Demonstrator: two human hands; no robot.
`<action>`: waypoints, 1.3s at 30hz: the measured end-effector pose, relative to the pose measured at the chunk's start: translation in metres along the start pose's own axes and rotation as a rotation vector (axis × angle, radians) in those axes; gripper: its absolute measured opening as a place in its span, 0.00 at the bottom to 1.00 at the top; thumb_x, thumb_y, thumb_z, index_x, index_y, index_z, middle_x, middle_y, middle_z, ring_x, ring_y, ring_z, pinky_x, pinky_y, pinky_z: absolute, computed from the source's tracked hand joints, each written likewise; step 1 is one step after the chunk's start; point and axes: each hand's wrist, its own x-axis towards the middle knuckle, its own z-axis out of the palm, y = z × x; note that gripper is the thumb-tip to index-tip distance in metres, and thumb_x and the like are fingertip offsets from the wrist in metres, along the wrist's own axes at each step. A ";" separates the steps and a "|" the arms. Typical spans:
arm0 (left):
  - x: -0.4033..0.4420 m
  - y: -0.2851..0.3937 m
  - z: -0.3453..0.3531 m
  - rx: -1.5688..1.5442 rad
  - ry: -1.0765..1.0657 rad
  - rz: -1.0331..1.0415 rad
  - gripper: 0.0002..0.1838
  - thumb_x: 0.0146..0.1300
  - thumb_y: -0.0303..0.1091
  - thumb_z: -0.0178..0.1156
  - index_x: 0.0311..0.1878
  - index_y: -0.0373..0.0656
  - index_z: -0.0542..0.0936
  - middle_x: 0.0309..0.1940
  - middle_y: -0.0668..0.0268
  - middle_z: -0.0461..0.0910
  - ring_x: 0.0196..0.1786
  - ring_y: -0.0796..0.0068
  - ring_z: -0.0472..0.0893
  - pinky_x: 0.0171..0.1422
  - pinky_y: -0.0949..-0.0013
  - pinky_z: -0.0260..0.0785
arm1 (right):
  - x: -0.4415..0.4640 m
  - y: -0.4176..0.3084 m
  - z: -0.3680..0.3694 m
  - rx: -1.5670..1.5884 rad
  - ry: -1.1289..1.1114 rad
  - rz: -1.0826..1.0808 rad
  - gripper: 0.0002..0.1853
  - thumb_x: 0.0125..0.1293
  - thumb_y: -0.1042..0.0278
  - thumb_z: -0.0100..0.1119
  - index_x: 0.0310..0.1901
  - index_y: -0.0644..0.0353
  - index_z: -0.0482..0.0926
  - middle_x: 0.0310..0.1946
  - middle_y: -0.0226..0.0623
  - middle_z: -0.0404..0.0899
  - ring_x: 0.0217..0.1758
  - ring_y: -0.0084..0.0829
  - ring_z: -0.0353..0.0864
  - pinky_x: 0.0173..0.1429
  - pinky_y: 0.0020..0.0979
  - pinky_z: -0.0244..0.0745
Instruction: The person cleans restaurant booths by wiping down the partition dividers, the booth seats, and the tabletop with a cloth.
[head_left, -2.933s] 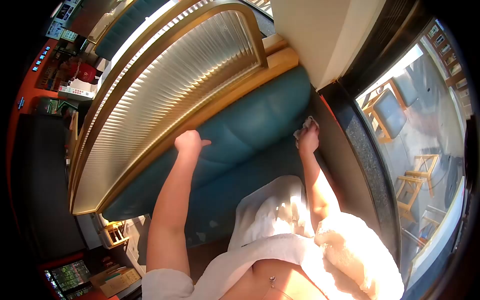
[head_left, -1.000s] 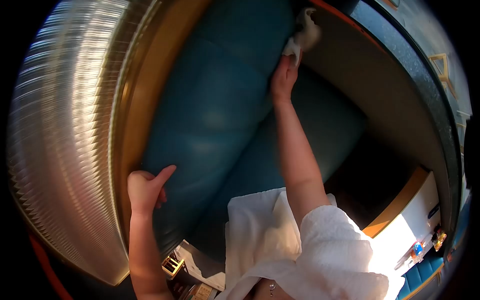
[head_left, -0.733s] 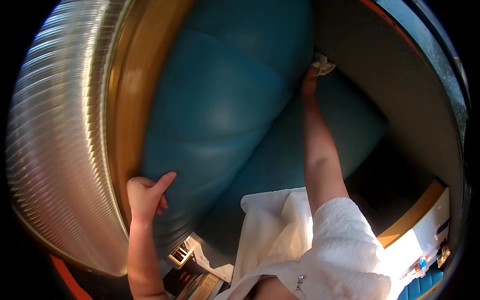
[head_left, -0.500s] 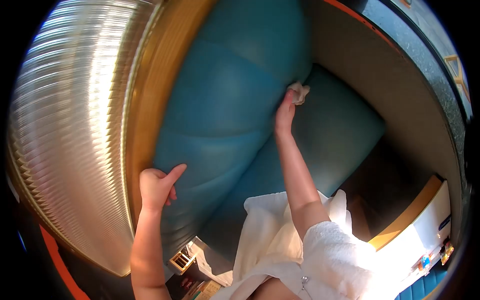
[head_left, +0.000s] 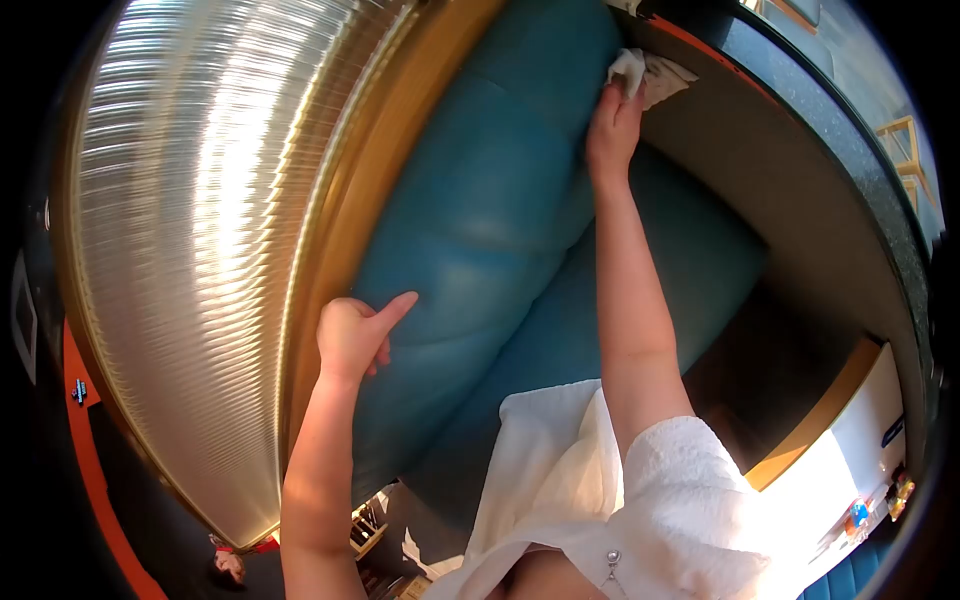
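In the head view, my right hand (head_left: 614, 132) is stretched far forward, fingers closed on a crumpled white cloth (head_left: 664, 80). The cloth is at the far end of the teal padded backrest (head_left: 450, 230), against the dark side panel (head_left: 735, 140). One part of it bunches above my fingers and another spreads to the right. My left hand (head_left: 352, 338) is at the backrest's edge beside the wooden rail (head_left: 335, 235). Its thumb points out over the padding and its other fingers curl under, partly hidden. The teal seat cushion (head_left: 655, 255) lies below my right forearm.
A ribbed translucent screen (head_left: 220, 230) with a gold-coloured edge stands at the left. Speckled dark stone (head_left: 800, 85) tops the side panel. A white tabletop (head_left: 835, 475) with a wooden edge is at lower right, small colourful items beside it. Another person (head_left: 228, 568) shows at lower left.
My right hand has moved forward with the cloth, from the seam between backrest and cushion up to the side panel; the cloth is more spread. My left hand appears further up and right as the view shifted.
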 end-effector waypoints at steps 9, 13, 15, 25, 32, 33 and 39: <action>-0.002 0.001 0.037 0.029 -0.018 0.019 0.33 0.51 0.57 0.65 0.05 0.38 0.71 0.04 0.65 0.69 0.06 0.76 0.67 0.13 0.73 0.61 | -0.245 0.134 -0.072 0.031 -0.109 1.230 0.37 0.66 0.35 0.38 0.59 0.65 0.68 0.55 0.44 0.71 0.59 0.38 0.68 0.61 0.34 0.61; -0.001 -0.001 0.021 0.056 -0.019 0.057 0.33 0.52 0.57 0.64 0.05 0.38 0.71 0.04 0.64 0.70 0.06 0.76 0.68 0.13 0.73 0.62 | -0.270 0.013 -0.048 0.228 -0.169 1.068 0.30 0.72 0.44 0.36 0.55 0.66 0.68 0.45 0.33 0.70 0.49 0.25 0.67 0.56 0.25 0.61; -0.002 0.000 0.017 0.056 -0.021 0.062 0.33 0.52 0.57 0.64 0.06 0.38 0.72 0.04 0.64 0.70 0.06 0.75 0.68 0.13 0.73 0.62 | -0.230 -0.102 -0.035 0.409 -0.232 0.867 0.25 0.73 0.57 0.40 0.65 0.65 0.58 0.60 0.43 0.62 0.56 0.33 0.65 0.62 0.31 0.58; 0.001 -0.005 0.013 0.045 -0.011 0.068 0.34 0.52 0.59 0.64 0.07 0.37 0.72 0.05 0.63 0.71 0.06 0.75 0.68 0.12 0.73 0.61 | -0.106 -0.081 0.013 -0.117 0.024 0.237 0.25 0.65 0.60 0.46 0.62 0.63 0.64 0.68 0.55 0.51 0.65 0.61 0.54 0.69 0.48 0.49; -0.005 0.000 0.031 -0.038 0.028 0.068 0.32 0.51 0.54 0.67 0.06 0.38 0.70 0.05 0.64 0.69 0.06 0.76 0.67 0.10 0.75 0.58 | -0.249 -0.002 -0.034 -0.086 -0.126 1.084 0.26 0.71 0.52 0.36 0.47 0.73 0.72 0.45 0.53 0.76 0.48 0.46 0.75 0.54 0.37 0.66; -0.005 0.001 0.032 -0.031 0.024 0.070 0.32 0.51 0.54 0.67 0.06 0.38 0.70 0.05 0.64 0.69 0.06 0.76 0.67 0.10 0.75 0.58 | -0.252 -0.034 -0.036 0.151 -0.227 1.136 0.24 0.70 0.57 0.41 0.56 0.72 0.67 0.58 0.57 0.67 0.60 0.50 0.68 0.62 0.40 0.62; -0.001 -0.002 0.015 -0.097 0.027 0.076 0.31 0.52 0.50 0.68 0.06 0.37 0.70 0.04 0.65 0.67 0.05 0.77 0.66 0.08 0.75 0.55 | -0.202 -0.102 -0.002 -0.214 -0.231 0.190 0.32 0.65 0.64 0.50 0.67 0.68 0.53 0.70 0.55 0.46 0.72 0.60 0.43 0.73 0.47 0.42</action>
